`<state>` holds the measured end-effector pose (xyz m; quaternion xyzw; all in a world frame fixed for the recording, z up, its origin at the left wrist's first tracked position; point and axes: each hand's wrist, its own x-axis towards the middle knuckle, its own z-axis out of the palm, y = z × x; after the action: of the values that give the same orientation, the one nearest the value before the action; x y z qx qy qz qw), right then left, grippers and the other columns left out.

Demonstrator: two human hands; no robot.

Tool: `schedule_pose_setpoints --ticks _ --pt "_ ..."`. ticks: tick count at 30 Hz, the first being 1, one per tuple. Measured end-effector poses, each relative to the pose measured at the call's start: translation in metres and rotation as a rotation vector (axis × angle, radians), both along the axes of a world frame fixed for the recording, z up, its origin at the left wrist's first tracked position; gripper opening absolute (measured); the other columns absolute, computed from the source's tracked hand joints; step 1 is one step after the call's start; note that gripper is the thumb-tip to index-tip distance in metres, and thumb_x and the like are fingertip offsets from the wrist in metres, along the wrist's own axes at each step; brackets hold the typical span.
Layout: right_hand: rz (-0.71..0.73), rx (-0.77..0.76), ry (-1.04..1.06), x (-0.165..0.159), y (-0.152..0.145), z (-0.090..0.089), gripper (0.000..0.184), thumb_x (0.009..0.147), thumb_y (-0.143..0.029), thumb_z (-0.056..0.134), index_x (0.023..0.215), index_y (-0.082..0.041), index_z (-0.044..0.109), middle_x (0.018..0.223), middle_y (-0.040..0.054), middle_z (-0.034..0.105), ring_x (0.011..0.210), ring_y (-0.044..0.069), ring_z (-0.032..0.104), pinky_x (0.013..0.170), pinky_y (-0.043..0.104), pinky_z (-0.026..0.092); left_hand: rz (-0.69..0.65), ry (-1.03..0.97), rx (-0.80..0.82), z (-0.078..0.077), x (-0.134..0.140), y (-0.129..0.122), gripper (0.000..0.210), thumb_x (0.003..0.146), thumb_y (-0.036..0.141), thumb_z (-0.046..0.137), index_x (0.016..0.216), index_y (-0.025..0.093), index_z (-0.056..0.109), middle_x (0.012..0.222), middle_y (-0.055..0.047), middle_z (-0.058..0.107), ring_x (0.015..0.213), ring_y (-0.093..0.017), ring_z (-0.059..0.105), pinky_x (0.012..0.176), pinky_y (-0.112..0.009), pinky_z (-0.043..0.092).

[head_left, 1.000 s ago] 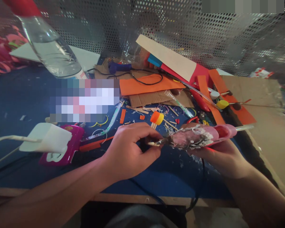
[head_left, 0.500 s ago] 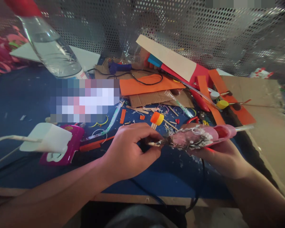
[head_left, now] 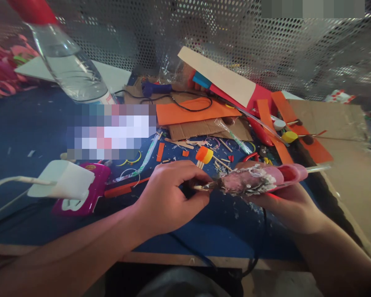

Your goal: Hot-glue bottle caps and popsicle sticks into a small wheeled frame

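My right hand (head_left: 292,204) is wrapped round a pink hot glue gun (head_left: 250,180), its front crusted with dried glue and dark grime. A clear glue stick (head_left: 318,168) pokes out of its back end. The nozzle points left, right at the fingertips of my left hand (head_left: 173,196). Between thumb and forefinger, my left hand pinches a small wooden stick (head_left: 200,187); most of it is hidden by the fingers. Whether the nozzle touches the stick I cannot tell. Just beyond lies an orange and yellow cap (head_left: 204,154) with short sticks beside it.
At left, a white plug adapter (head_left: 64,179) sits in a magenta power strip (head_left: 95,185). A water bottle (head_left: 74,70) stands behind. Orange sheet (head_left: 191,112), cardboard (head_left: 343,165), a blue-handled tool (head_left: 156,87) and scraps cover the back. A black cord (head_left: 262,235) hangs below my right hand.
Both hands and the glue gun stay in nearly the same place. The view has shifted very slightly; nothing was taken up or let go.
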<state>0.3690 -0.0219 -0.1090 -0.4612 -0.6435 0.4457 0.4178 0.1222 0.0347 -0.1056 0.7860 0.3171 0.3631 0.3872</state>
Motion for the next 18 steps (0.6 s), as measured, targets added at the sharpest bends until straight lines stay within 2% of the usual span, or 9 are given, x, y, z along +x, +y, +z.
schedule_pose_setpoints --ticks 8,18 --pt "-0.015 0.022 -0.055 0.0007 -0.0007 0.0005 0.007 0.093 -0.029 0.070 0.096 -0.030 0.076 0.081 0.0025 0.069 0.066 0.021 0.061 0.060 0.031 0.053 0.003 -0.007 0.015 0.0004 0.0004 0.0001 0.015 0.075 0.007 0.066 0.081 0.018 0.073 0.076 -0.001 0.074 0.067 -0.013 0.064 0.065 -0.027 0.050" --pt "-0.012 0.029 -0.058 0.0013 -0.0007 -0.0005 0.009 0.094 -0.037 0.071 0.098 -0.031 0.077 0.084 0.0030 0.070 0.069 0.022 0.063 0.063 0.033 0.054 0.007 -0.003 -0.006 -0.0011 -0.0001 0.0000 0.016 0.075 0.006 0.067 0.082 0.018 0.074 0.078 -0.001 0.075 0.068 -0.013 0.065 0.065 -0.027 0.050"
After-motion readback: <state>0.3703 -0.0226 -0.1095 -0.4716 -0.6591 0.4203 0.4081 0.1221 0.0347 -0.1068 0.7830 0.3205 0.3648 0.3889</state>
